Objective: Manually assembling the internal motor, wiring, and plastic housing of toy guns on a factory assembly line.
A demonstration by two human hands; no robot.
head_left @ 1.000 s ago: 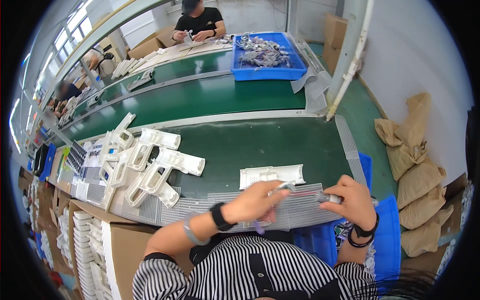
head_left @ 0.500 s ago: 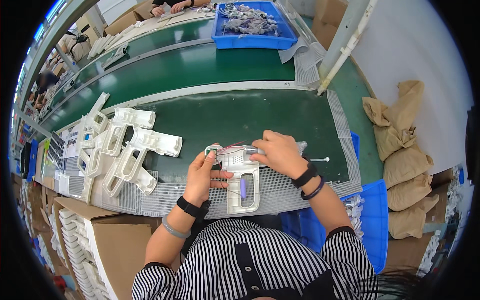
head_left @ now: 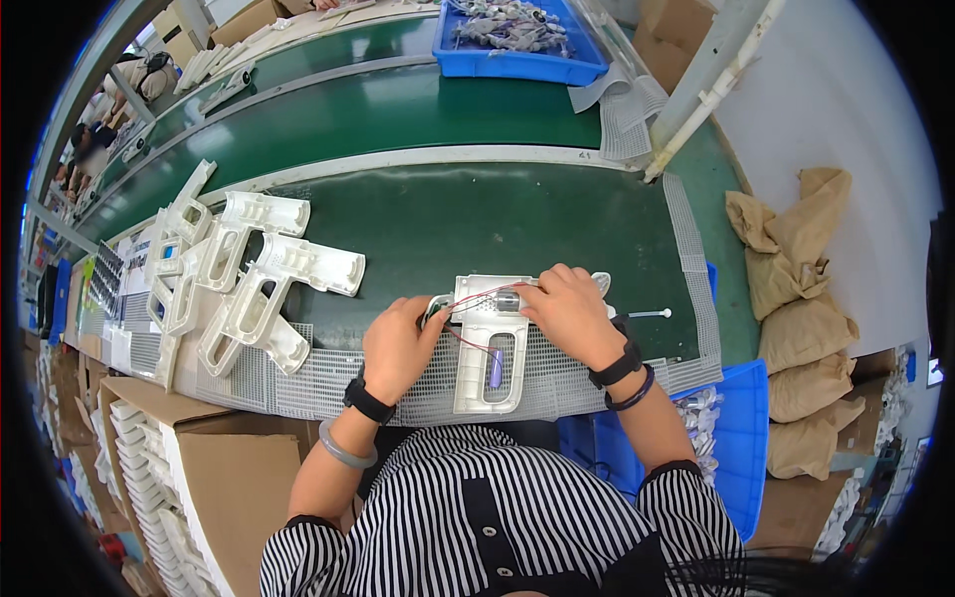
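Observation:
A white plastic half-shell with a looped handle (head_left: 473, 388) lies on the near edge of the green table in front of me. A silver cylinder (head_left: 509, 300) sits in its upper part, and the fingertips of my right hand (head_left: 569, 316) are closed on it. At the shell's left end, my left hand (head_left: 400, 346) pinches a small white-rimmed part with green in it (head_left: 438, 306), largely covered by the fingers. Red wires (head_left: 476, 299) run across the shell. One leads down to a purple cylinder (head_left: 496, 368) at the handle opening.
Several similar white shells (head_left: 313, 264) are piled at the left. A thin white rod (head_left: 652, 314) points right beyond my right hand. Below the table are a blue bin (head_left: 731, 438) and a cardboard box (head_left: 239, 488). A blue tray of parts (head_left: 527, 65) stands at the back; paper sacks (head_left: 806, 323) are stacked right.
My left hand has turned from fingers spread beside the shell to a pinch from above at its left end. My right hand has shifted slightly right and down, still at the silver cylinder.

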